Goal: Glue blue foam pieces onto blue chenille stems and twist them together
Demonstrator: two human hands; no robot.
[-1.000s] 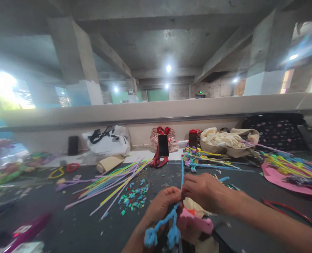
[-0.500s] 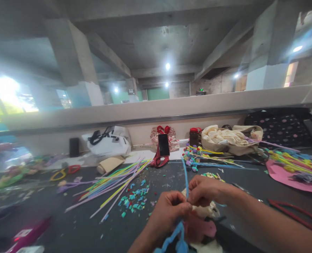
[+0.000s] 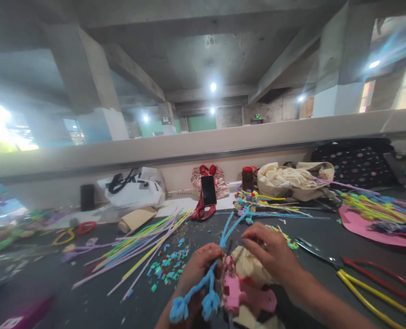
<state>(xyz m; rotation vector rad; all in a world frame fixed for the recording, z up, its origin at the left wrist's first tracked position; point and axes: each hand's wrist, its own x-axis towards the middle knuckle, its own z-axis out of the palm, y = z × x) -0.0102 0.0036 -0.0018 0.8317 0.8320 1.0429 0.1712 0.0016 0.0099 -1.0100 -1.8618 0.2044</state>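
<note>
My left hand [image 3: 203, 260] is closed on blue pipe cleaners [image 3: 226, 235]. Two stems rise above the grip, and two fluffy, tassel-like ends [image 3: 211, 302] hang below it. Over a crumpled cream cloth [image 3: 253, 265], my right hand [image 3: 269, 249] is held with bent fingers and the thumb apart, touching no stem. A pink glue gun [image 3: 233, 290] lies just right of my left hand, its nozzle pointing away from me. Small teal, blue and red foam-like bits [image 3: 170, 265] are scattered to the left of my hands.
Long-handled pliers or shears [image 3: 343, 269] with red and yellow grips lie at right. Loose coloured pipe cleaners [image 3: 148, 246] spread at left. Behind are a phone [image 3: 208, 191], a red-lidded jar [image 3: 248, 178], a cloth-filled basket [image 3: 292, 194] and a white bag [image 3: 137, 189]. Pink felt [image 3: 360, 228] lies far right.
My right hand has let go of the blue stem and moved off to the right. My left hand has shifted left with the pipe cleaners, uncovering the glue gun.
</note>
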